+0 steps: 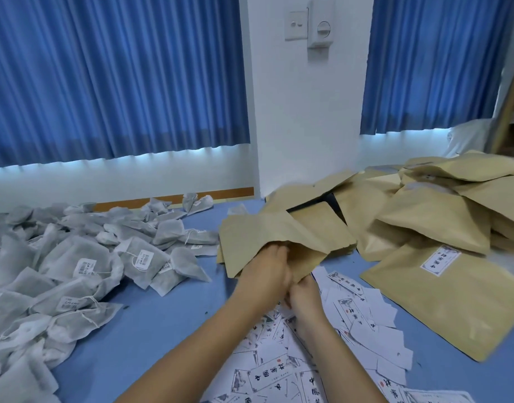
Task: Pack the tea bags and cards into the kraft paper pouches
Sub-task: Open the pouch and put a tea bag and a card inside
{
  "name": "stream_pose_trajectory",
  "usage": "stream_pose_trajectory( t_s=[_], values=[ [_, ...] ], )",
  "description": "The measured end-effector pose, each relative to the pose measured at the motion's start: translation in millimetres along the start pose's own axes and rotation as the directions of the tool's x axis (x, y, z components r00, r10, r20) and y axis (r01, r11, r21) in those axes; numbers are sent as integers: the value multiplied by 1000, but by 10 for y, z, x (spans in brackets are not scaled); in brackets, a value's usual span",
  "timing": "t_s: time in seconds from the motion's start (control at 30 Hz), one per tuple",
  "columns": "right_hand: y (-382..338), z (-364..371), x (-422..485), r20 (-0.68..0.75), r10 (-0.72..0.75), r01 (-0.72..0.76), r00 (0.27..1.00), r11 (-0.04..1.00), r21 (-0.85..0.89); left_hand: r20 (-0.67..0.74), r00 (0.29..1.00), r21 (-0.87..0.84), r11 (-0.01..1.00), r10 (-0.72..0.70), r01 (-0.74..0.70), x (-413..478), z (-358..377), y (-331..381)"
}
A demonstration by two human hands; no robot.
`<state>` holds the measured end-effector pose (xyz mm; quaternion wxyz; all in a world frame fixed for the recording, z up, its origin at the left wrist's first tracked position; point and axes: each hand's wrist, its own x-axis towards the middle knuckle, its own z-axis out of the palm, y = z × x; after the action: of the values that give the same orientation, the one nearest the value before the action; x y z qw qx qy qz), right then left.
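Note:
A kraft paper pouch (267, 237) is held just above a stack of flat pouches at the middle of the blue table (162, 315). My left hand (267, 271) has its fingers pushed into the pouch's open mouth. My right hand (303, 295) pinches the pouch's lower edge from beneath. What lies inside the pouch is hidden. Grey tea bags (75, 266) with white tags lie in a wide heap on the left. White printed cards (322, 359) are scattered under and in front of my forearms.
A heap of kraft pouches (424, 205) covers the table's right side. One labelled pouch (441, 292) lies flat nearer to me. Blue curtains (104, 77) and a white wall stand behind the table.

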<state>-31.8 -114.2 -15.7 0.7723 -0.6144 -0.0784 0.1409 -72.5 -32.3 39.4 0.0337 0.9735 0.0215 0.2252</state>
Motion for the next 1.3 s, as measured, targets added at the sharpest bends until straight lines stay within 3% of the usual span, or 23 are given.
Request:
stream_pose_trajectory(
  t_s=[0.07, 0.1, 0.17, 0.23, 0.3, 0.4, 0.47, 0.73, 0.83, 0.97, 1.07, 1.2, 1.3],
  values=[
    [9, -35, 4, 4, 52, -52, 999, 998, 30, -99, 959, -73, 959, 265, -272, -332, -38, 52],
    [16, -44, 8, 15, 82, -83, 996, 996, 43, -80, 932, -40, 934, 352, -356, -481, -20, 34],
    [33, -53, 31, 25, 124, -124, 992, 992, 17, 161, 951, -58, 965, 262, -256, -683, 143, -23],
    [30, -58, 44, 31, 143, -143, 989, 990, -18, 409, 909, -45, 997, 80, -67, -761, 359, -135],
    [26, -71, 50, 31, 155, -154, 987, 988, -27, 472, 882, -67, 998, 16, 18, -717, 419, -172],
    [31, -115, 41, 26, 171, -170, 985, 985, -41, 336, 942, -90, 995, -12, 45, -630, 388, -189],
    [32, -150, 53, 22, 184, -183, 983, 982, -35, 247, 968, -20, 999, 37, -33, -640, 377, -167],
    [10, -181, 77, 32, 189, -188, 982, 982, -30, 178, 953, 41, 966, 244, -254, -616, 429, -118],
    [-28, -223, 88, 42, 170, -170, 985, 985, -13, 71, 920, 3, 922, 385, -386, -642, 394, -86],
    [-36, -254, 111, 81, 164, -163, 983, 986, -27, -129, 802, 145, 811, 584, -567, -683, 444, -99],
    [-34, -239, 119, 103, 188, -187, 977, 982, -21, -89, 792, 154, 794, 604, -588, -666, 460, -69],
    [-58, -227, 118, 97, 190, -193, 977, 981, 14, -16, 843, 38, 842, 538, -538, -609, 473, -32],
    [-56, -246, 123, 99, 220, -226, 970, 973, 52, 27, 834, 86, 829, 552, -552, -571, 466, 19]
  ],
)
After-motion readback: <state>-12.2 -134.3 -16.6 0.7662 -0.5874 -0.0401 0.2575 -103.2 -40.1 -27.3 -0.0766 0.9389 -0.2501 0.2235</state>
